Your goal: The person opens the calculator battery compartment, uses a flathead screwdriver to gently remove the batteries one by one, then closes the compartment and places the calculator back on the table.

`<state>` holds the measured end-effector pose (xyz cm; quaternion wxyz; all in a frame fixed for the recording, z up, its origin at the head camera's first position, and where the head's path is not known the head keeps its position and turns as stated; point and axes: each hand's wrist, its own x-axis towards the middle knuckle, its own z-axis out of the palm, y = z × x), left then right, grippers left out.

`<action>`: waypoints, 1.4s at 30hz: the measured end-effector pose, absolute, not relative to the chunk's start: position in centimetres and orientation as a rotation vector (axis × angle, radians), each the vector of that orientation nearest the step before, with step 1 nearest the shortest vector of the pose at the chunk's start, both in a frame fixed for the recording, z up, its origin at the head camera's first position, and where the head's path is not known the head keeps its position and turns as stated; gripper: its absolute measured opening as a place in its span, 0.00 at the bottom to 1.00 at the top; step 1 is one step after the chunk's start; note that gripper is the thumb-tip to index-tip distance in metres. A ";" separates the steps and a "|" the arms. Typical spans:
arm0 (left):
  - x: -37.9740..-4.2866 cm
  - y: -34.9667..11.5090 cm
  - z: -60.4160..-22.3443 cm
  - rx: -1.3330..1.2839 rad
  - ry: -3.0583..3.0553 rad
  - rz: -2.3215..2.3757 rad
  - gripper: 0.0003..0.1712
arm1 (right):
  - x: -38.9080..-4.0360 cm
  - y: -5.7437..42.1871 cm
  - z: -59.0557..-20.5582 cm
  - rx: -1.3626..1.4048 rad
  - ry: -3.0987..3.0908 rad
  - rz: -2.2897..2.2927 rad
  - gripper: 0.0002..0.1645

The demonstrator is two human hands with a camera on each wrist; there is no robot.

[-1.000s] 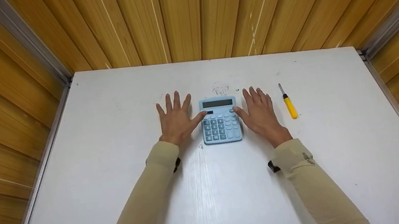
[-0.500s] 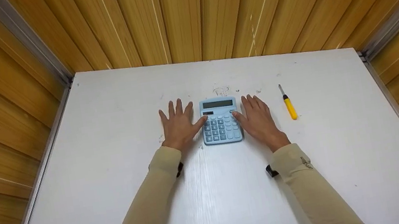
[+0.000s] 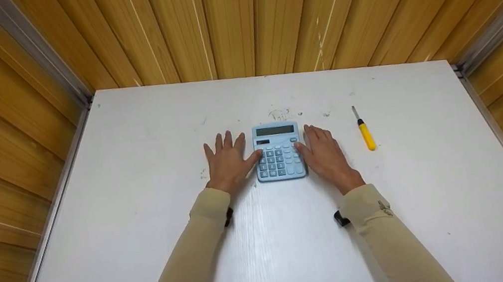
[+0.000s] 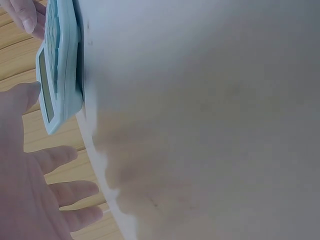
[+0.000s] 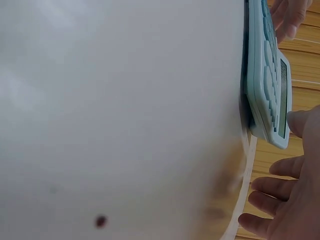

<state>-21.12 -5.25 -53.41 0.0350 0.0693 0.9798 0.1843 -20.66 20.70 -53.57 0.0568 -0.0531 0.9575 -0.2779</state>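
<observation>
I see the calculator (image 3: pixel 279 154) on the surface (image 3: pixel 261 265) between the left grip (image 3: pixel 227 164), fanned wide, and the right grip (image 3: pixel 328 155), loosely spread, thumbs (image 3: pixel 253 159) over its edges, the screwdriver (image 3: pixel 367 137) farther right.

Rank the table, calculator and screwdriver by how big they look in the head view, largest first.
1. Table, filling much of the view
2. Calculator, far smaller
3. Screwdriver, slim and smallest

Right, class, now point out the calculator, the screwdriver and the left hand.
Calculator (image 3: pixel 278 152): head view, on its keys.
Screwdriver (image 3: pixel 366 134): head view, on its yellow handle.
Left hand (image 3: pixel 227 164): head view, on its back.
</observation>
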 end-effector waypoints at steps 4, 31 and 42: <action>-21.0 -5.1 -53.6 0.217 3.004 0.593 0.47 | -20.6 20.7 -53.8 -0.165 2.907 -0.862 0.43; -20.6 -3.8 -53.4 0.224 2.923 0.847 0.30 | -20.4 19.8 -53.8 -0.168 2.955 -0.857 0.30; -20.7 -2.8 -52.9 0.171 2.921 0.900 0.26 | -20.5 19.5 -53.7 -0.115 2.945 -0.980 0.27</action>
